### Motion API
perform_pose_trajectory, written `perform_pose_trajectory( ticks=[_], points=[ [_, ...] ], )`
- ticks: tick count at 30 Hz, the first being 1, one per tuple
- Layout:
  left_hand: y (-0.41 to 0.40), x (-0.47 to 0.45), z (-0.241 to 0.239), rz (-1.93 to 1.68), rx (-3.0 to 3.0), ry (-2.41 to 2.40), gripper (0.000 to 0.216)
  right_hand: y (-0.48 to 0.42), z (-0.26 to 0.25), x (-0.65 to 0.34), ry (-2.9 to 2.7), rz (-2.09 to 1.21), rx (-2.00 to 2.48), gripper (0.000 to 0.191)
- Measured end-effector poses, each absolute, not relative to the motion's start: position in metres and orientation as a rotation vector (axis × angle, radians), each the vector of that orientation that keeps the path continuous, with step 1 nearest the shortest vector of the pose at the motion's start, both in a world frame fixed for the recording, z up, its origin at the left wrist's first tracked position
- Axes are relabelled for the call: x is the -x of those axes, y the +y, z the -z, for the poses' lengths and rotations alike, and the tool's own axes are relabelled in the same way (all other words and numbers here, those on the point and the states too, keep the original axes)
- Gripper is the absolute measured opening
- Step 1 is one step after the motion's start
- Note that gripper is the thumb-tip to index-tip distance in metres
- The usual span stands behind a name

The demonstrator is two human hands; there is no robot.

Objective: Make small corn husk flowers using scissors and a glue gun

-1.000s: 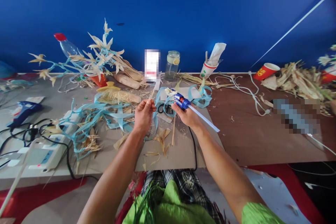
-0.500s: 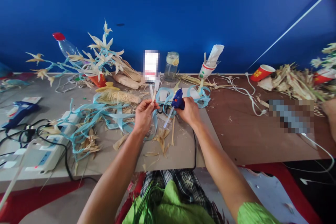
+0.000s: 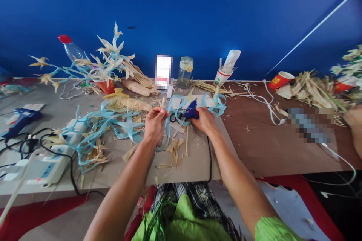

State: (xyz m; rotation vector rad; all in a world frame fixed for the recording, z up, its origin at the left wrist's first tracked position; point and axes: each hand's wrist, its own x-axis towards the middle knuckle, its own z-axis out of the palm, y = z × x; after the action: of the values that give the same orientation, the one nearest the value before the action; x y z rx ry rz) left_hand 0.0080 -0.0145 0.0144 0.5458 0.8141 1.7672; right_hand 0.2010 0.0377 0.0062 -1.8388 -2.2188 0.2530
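Note:
My left hand (image 3: 155, 121) is closed in a pinch on a small pale strip (image 3: 163, 104), which looks like corn husk and points up from the fingertips. A blue hot glue gun (image 3: 191, 110) is gripped in my right hand (image 3: 204, 119), a little to the right of the left hand and apart from it. Its clear glue stick (image 3: 180, 128) slants down toward the table. Scissors (image 3: 174, 118) lie between the hands, partly covered by light blue ribbon (image 3: 181, 101). Below them rests a dried husk flower (image 3: 175, 148) beside a thin stick (image 3: 186, 141).
At left are a white power strip (image 3: 56, 163), black cords and another blue glue gun (image 3: 21, 120). Husk flowers (image 3: 109, 47), a glass jar (image 3: 185, 71) and a paper cup (image 3: 222, 77) stand along the wall. Another person's hand (image 3: 355, 124) shows at the right edge.
The glue gun has turned slightly, and less of its stick shows. The strip in my left hand looks shorter and more upright. Both hands stay nearly in place.

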Motion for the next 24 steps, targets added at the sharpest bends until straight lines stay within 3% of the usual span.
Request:
perform_pose_trajectory(
  ticks=[11,16,24],
  points=[
    [-0.014,0.002,-0.021,-1.819,-0.542,0.774,0.024,0.039,-0.009,-0.212,-2.217,-0.482,1.807,0.044],
    [-0.012,0.009,-0.021,-1.921,-0.488,0.811,0.027,0.042,-0.009,-0.218,-1.850,-0.547,1.659,0.042],
    [-0.013,0.013,-0.023,-2.026,-0.417,0.856,0.022,0.037,-0.020,-0.212,-1.358,-0.756,1.188,0.015]
  ],
)
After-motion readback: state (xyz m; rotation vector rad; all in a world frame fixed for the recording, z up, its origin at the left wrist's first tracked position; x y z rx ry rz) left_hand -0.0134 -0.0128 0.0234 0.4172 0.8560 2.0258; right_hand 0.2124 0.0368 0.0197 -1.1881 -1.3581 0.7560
